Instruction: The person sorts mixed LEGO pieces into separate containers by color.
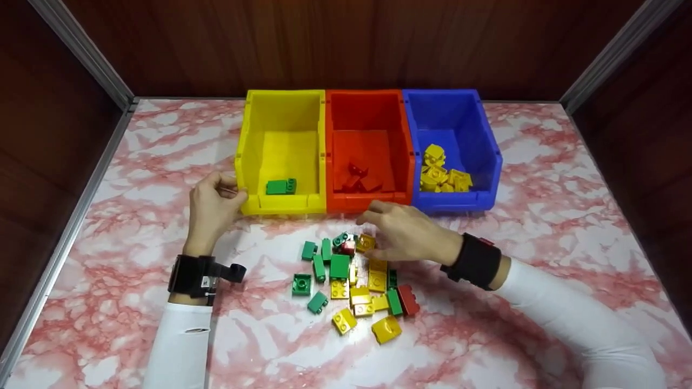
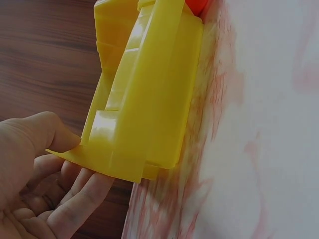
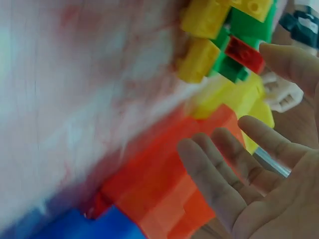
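Fingers (image 3: 209,179) of the right hand (image 1: 408,232) are spread apart and gripping nothing, the thumb set off from the rest; the hand is over the top edge of the pile. Near that thumb sit a small red brick (image 3: 244,54) and an amber-yellow brick (image 1: 366,243), though I cannot tell whether skin meets either. Over on the left, the left hand (image 1: 212,208) pinches the front side edge of the yellow bin (image 1: 284,203), thumb on one face and fingers on the other, as if steadying it. Between the forearms lie the loose bricks on the marbled table (image 1: 124,243): green bricks (image 1: 339,267) mostly to the left, yellow bricks (image 1: 377,281) through the middle, and a larger red brick (image 1: 409,300) at the right edge. Beyond them three bins stand side by side, the yellow one with green inside, the red bin (image 1: 370,203) with red pieces (image 1: 367,183), the blue bin (image 1: 454,203) with yellow pieces (image 1: 434,177). It looks to me like colour sorting partway through, at the point of choosing a brick; the next move seems to call for closing thumb and fingertips on one, then lifting it over its matching bin's front lip.
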A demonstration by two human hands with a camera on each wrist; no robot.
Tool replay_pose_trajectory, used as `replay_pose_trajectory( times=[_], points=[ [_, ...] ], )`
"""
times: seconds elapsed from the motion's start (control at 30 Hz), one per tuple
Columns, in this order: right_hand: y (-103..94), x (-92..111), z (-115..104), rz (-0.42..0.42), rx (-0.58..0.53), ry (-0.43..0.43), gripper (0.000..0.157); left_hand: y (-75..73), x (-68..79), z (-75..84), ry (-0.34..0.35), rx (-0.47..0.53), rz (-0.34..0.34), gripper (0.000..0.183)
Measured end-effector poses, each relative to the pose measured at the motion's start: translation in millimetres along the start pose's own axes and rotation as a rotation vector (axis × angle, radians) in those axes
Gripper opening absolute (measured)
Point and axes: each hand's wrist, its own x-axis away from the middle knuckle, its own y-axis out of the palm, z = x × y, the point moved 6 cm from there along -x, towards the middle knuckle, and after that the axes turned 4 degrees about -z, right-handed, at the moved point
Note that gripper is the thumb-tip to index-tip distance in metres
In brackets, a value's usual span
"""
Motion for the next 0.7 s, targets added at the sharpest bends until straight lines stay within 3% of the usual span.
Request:
replay_pose_trajectory(
  times=[0.27,0.47,0.7],
  points=[
    [21.5,-17.8,5.2,-0.083,-0.11,0.043,0.037,-0.1,0.3,1.0,0.006,0.001,-0.004,0.02],
    [22.3,-19.7,10.3,-0.06,-0.168,0.06,0.026,0.2,0.0,1.4,0.013,0.0,-0.013,0.02],
    [7.7,-7.6,2.5,0.008,-0.135,-0.001,0.021,-0.4,-0.3,-0.4,0.014,-0.007,-0.004,0.018]
  ],
)
